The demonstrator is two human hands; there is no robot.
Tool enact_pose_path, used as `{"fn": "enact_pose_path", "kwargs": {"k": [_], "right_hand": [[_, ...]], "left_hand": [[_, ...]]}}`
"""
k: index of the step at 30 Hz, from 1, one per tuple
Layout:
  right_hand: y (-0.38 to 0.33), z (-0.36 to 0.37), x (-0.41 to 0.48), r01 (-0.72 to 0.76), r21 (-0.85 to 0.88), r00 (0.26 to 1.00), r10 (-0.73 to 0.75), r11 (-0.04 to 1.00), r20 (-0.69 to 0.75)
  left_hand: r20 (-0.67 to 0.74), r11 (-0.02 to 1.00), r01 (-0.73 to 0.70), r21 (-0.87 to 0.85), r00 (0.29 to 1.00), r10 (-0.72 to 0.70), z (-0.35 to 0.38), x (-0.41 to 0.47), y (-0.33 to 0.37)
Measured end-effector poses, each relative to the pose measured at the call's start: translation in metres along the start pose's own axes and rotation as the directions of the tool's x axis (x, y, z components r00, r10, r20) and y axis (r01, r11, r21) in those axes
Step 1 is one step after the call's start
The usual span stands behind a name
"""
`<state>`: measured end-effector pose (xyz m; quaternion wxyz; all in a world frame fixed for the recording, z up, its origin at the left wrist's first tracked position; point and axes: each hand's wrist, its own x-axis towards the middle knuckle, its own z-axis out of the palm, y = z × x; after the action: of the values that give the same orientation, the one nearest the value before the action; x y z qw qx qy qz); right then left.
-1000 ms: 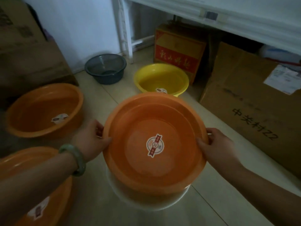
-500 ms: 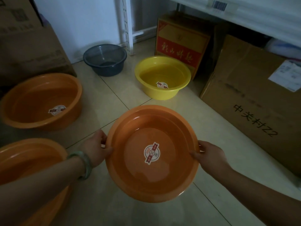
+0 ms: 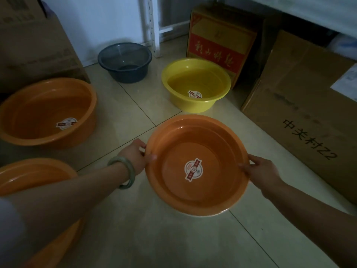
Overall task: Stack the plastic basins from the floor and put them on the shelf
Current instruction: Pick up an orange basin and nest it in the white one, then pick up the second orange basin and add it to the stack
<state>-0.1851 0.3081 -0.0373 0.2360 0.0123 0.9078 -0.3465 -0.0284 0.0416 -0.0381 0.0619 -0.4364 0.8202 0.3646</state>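
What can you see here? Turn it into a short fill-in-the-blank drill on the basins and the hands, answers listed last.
1. The left hand and the right hand grip opposite sides of the rim of an ___ basin.
2. The basin in front of the red and yellow box is ___.
3. The green bangle sits on the ___ wrist.
4. The dark grey basin stands near the white shelf ___.

Missing words: orange; yellow; left; post
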Motion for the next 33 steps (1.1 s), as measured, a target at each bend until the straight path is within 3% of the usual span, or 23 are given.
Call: {"fn": "enact_pose_path", "kwargs": {"k": [12, 17, 21, 25, 28, 33], "right_hand": [[0.01, -0.016, 0.015, -0.109, 0.239, 0.994, 0.103, 0.965, 0.037], [0.01, -0.011, 0.014, -0.059, 0.164, 0.998, 0.062, 0.985, -0.014], [0.008, -0.005, 0.01, 0.032, -0.127, 0.997, -0.04, 0.991, -0.06], [-0.007, 0.0, 0.002, 0.15, -0.327, 0.965, -0.21, 0.933, -0.157], [-0.032, 0.013, -0.009, 0.322, -0.384, 0.918, -0.384, 0.866, -0.096], [-0.09, 0.054, -0.032, 0.596, -0.329, 0.778, -0.628, 0.733, 0.012]], "left_hand": [[-0.007, 0.985, -0.021, -0.173, 1.0, 0.02, 0.024, 0.02, 0.012], [-0.011, 0.989, -0.038, -0.145, 0.999, 0.037, 0.024, 0.019, 0.01], [0.061, 0.998, -0.046, -0.033, 0.997, 0.048, 0.009, 0.019, 0.002], [-0.071, 0.985, -0.16, 0.057, 0.984, 0.164, -0.028, 0.008, -0.02], [-0.142, 0.977, -0.186, 0.101, 0.97, 0.199, -0.065, -0.004, -0.053], [-0.298, 0.997, -0.071, 0.043, 0.951, 0.081, -0.109, -0.025, -0.112]]}}
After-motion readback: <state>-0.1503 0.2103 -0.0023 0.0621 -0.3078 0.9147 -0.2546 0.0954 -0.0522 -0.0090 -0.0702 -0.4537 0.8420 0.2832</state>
